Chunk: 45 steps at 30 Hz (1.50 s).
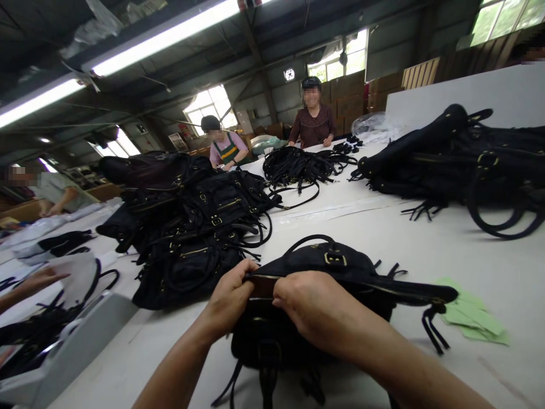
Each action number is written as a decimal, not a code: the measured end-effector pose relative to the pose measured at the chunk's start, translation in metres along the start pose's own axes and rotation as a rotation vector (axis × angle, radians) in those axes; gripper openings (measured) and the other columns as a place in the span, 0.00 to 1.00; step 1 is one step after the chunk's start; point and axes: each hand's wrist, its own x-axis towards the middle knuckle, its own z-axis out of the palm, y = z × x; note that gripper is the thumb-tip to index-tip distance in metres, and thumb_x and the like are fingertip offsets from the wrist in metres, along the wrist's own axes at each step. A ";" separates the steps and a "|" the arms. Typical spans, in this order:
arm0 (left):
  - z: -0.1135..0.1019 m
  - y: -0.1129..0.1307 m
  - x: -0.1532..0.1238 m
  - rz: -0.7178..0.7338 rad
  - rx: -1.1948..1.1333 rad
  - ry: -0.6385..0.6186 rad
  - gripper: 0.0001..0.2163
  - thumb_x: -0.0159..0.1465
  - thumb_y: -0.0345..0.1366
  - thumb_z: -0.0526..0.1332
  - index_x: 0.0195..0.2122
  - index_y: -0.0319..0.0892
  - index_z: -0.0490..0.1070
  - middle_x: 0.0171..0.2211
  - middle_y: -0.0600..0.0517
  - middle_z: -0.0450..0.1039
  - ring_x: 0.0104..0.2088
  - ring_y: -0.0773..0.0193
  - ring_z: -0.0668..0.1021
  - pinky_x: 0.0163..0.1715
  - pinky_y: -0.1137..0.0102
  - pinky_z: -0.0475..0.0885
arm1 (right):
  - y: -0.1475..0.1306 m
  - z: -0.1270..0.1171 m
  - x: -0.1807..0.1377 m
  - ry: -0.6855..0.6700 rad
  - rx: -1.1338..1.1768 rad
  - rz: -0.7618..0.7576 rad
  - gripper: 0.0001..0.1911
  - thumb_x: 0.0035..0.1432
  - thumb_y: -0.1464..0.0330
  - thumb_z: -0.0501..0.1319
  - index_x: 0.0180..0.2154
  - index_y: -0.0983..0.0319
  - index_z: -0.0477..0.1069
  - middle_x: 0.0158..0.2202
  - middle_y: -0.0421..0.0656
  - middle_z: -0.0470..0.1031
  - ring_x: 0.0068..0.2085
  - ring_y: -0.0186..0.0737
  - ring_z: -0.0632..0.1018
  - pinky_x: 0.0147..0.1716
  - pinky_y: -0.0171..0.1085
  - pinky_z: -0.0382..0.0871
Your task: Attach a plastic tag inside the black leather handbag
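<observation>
A black handbag [349,261] with gold-coloured buckles and hanging tassels lies on the white table in front of me, its top opening spread apart. My left hand [232,292] grips the rim at the left end of the opening, thumb and fingers closed on the edge. Closed fingers of my right hand [313,298] hold the same rim further right. Between the hands show a toothed zipper [268,276] and a strip of brown lining [261,289]. Most of my right fingertips are hidden. One curved handle stands up on the bag's far side.
Stacked black bags [204,210] lie at the left and more bags [426,159] at the right. A heap of straps [298,165] is further back. Green paper slips [472,312] lie at the right; a grey bin [85,346] stands left. Co-workers [313,119] are around the table.
</observation>
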 end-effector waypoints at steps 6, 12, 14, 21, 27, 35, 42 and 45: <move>0.023 -0.016 0.004 -0.236 -0.425 -0.228 0.17 0.51 0.46 0.65 0.36 0.41 0.67 0.27 0.53 0.72 0.26 0.65 0.74 0.30 0.70 0.70 | 0.006 0.009 0.004 -0.121 -0.087 0.070 0.11 0.59 0.78 0.54 0.37 0.66 0.75 0.36 0.49 0.78 0.35 0.45 0.78 0.33 0.37 0.65; 0.058 -0.057 0.027 -0.277 -0.512 -0.172 0.19 0.45 0.48 0.68 0.29 0.39 0.66 0.22 0.54 0.69 0.24 0.65 0.73 0.28 0.70 0.68 | 0.013 0.023 0.021 -0.152 0.003 0.090 0.10 0.62 0.70 0.57 0.41 0.62 0.77 0.38 0.48 0.79 0.40 0.49 0.79 0.33 0.37 0.65; 0.055 -0.062 0.027 -0.242 -0.461 -0.080 0.20 0.46 0.47 0.68 0.31 0.39 0.66 0.24 0.53 0.70 0.27 0.64 0.74 0.30 0.70 0.68 | 0.018 0.032 0.025 -0.119 0.005 0.088 0.11 0.62 0.70 0.56 0.42 0.62 0.76 0.38 0.48 0.79 0.41 0.49 0.79 0.34 0.37 0.64; 0.028 -0.041 -0.040 0.151 0.167 0.386 0.12 0.57 0.38 0.62 0.42 0.45 0.69 0.48 0.48 0.69 0.52 0.55 0.70 0.53 0.60 0.63 | 0.029 0.049 0.031 -0.080 0.052 0.077 0.09 0.61 0.68 0.57 0.36 0.62 0.76 0.33 0.46 0.78 0.37 0.45 0.79 0.31 0.35 0.61; 0.033 -0.008 -0.040 -0.016 0.787 0.036 0.11 0.65 0.40 0.52 0.33 0.46 0.73 0.31 0.49 0.77 0.33 0.56 0.77 0.32 0.66 0.65 | 0.032 0.055 0.033 -0.070 0.099 0.088 0.09 0.62 0.69 0.57 0.38 0.61 0.77 0.35 0.44 0.78 0.38 0.41 0.78 0.34 0.34 0.61; 0.030 0.005 -0.024 -0.158 0.956 -0.117 0.10 0.57 0.44 0.60 0.30 0.44 0.75 0.30 0.44 0.78 0.33 0.47 0.78 0.27 0.67 0.55 | 0.026 0.056 0.034 -0.138 0.126 0.101 0.09 0.62 0.69 0.58 0.38 0.62 0.78 0.36 0.46 0.79 0.39 0.43 0.78 0.35 0.34 0.63; 0.033 -0.014 -0.035 -0.155 0.792 -0.116 0.05 0.57 0.37 0.58 0.27 0.45 0.71 0.26 0.53 0.75 0.29 0.60 0.75 0.25 0.71 0.54 | 0.026 0.053 0.036 -0.191 0.152 0.095 0.09 0.60 0.72 0.59 0.38 0.62 0.79 0.35 0.46 0.80 0.39 0.45 0.79 0.34 0.34 0.65; 0.031 -0.017 -0.035 -0.174 0.723 -0.117 0.04 0.55 0.35 0.58 0.25 0.44 0.68 0.22 0.55 0.70 0.24 0.64 0.70 0.23 0.72 0.52 | 0.026 0.052 0.035 -0.174 0.167 0.074 0.08 0.60 0.72 0.60 0.37 0.62 0.79 0.35 0.46 0.79 0.38 0.44 0.78 0.34 0.34 0.64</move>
